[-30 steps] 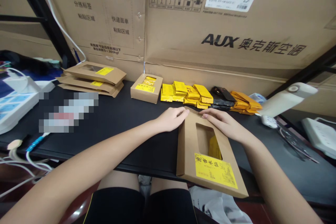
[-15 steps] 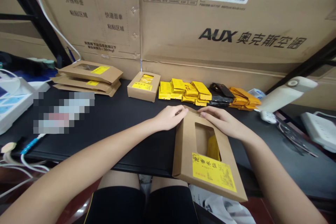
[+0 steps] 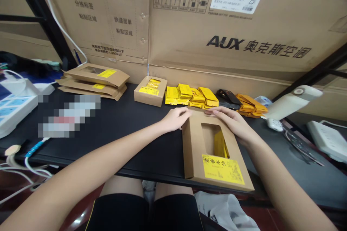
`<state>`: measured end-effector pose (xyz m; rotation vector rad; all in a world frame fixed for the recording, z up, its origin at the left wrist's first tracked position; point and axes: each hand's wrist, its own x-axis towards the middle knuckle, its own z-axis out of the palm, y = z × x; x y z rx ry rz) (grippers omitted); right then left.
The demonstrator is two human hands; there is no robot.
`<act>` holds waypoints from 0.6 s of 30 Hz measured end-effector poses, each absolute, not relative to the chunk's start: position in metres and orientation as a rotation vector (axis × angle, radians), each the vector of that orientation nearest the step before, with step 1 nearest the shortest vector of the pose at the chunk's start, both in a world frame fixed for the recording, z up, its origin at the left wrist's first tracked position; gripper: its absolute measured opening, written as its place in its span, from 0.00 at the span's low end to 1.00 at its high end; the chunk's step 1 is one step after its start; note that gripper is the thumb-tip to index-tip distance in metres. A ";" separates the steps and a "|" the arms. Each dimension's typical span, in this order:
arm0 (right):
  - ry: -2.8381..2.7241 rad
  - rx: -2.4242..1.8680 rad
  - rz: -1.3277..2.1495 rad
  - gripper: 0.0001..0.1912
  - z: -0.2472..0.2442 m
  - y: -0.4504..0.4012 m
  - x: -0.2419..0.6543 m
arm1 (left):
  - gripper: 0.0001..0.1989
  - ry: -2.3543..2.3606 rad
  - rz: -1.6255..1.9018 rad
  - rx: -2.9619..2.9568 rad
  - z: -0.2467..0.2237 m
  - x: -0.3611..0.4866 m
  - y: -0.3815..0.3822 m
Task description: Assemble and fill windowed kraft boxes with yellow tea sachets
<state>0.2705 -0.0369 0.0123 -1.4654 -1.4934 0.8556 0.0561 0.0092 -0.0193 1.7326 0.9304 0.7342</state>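
Note:
A brown cardboard box [image 3: 193,144] with a cut-out window and a yellow label [image 3: 223,170] lies on the black table's front edge, its near end past it. Through the window a yellow packet [image 3: 220,143] shows at the right. My left hand [image 3: 176,119] is closed on the box's far left corner, thumb and fingers together. At the far right corner, my right hand [image 3: 230,121] lies over the edge of the box with its fingers bent around the flap; the fingertips are partly hidden.
Behind stand a smaller windowed box [image 3: 148,97], yellow packets [image 3: 196,95], black packets [image 3: 227,99] and orange packets [image 3: 251,105]. Folded boxes [image 3: 92,83] are stacked at left. A white bottle [image 3: 292,103], glasses [image 3: 300,144] and a power strip [image 3: 329,140] sit at right.
The near end of the box has come down toward the table edge and lies flatter. Both hands remain at its far end, with the right fingers shifted slightly. The camera view has moved a little.

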 end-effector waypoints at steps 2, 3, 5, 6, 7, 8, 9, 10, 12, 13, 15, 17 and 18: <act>-1.416 -1.444 0.887 0.20 0.010 -0.035 0.271 | 0.15 0.953 0.723 1.677 -0.017 0.057 0.010; -1.382 -1.428 0.899 0.18 0.009 -0.034 0.271 | 0.16 0.963 0.713 1.644 -0.015 0.057 0.010; -1.343 -1.394 0.916 0.16 0.006 -0.031 0.273 | 0.17 0.971 0.695 1.571 -0.012 0.056 0.009; -1.336 -1.379 0.921 0.16 0.005 -0.030 0.274 | 0.17 0.966 0.689 1.534 -0.010 0.055 0.009; -1.331 -1.365 0.924 0.15 0.004 -0.029 0.274 | 0.17 0.954 0.686 1.496 -0.008 0.054 0.009; -1.325 -1.353 0.924 0.15 0.003 -0.028 0.275 | 0.18 0.937 0.685 1.455 -0.007 0.053 0.008; -1.320 -1.343 0.925 0.14 0.003 -0.028 0.276 | 0.20 0.917 0.684 1.414 -0.006 0.052 0.008; -1.316 -1.337 0.923 0.14 0.003 -0.027 0.277 | 0.22 0.891 0.681 1.372 -0.005 0.051 0.008; -1.303 -1.336 0.913 0.14 0.003 -0.027 0.278 | 0.27 0.825 0.678 1.288 -0.005 0.050 0.007; -1.293 -1.338 0.905 0.14 0.003 -0.027 0.278 | 0.29 0.788 0.683 1.249 -0.005 0.049 0.007; -1.257 -1.335 0.889 0.13 0.004 -0.027 0.278 | 0.31 0.731 0.698 1.180 -0.007 0.050 0.008; -1.227 -1.331 0.865 0.11 0.003 -0.028 0.277 | 0.31 0.703 0.712 1.134 -0.008 0.050 0.009; -1.228 -1.333 0.846 0.10 0.003 -0.028 0.276 | 0.31 0.701 0.710 1.123 -0.009 0.051 0.010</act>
